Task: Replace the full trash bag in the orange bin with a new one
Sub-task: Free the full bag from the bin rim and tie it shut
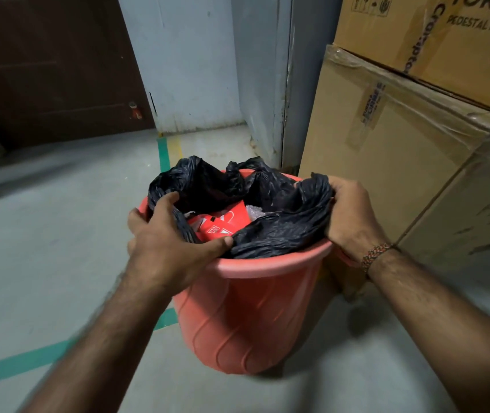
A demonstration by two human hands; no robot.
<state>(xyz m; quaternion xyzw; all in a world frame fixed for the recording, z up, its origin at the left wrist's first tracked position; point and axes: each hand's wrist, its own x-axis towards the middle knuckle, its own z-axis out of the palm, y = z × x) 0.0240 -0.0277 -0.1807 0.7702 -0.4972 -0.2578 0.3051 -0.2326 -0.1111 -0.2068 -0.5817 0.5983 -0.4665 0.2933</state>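
**Two hands gathering a black trash bag at the rim of an orange bin**

Head camera, looking down: a round orange plastic bin with ribbed sides (249, 317) stands on a pale grey concrete floor (44, 248) marked with green tape lines (14, 365). A crinkled black plastic trash bag (282, 228) sits inside the bin, its loose top edges bunched up above the rim. Through the bag's open mouth, red printed packaging (217, 223) and a bit of clear plastic wrap (254, 211) are visible among the contents.

The left hand (163, 236) is at the near-left side of the rim. Its fingers curl over the bag's edge and its thumb presses into the black plastic along the front rim, so it has hold of the bag. The right hand (351, 216), with a braided bracelet (374, 256) on the wrist, is at the right side of the rim, its fingers closed around a gathered fold of the bag.

Just right of the bin stand stacked brown cardboard boxes (401, 138) with tape and printed lettering. Behind are a pale blue wall (190, 64) and a dark brown door (53, 64).
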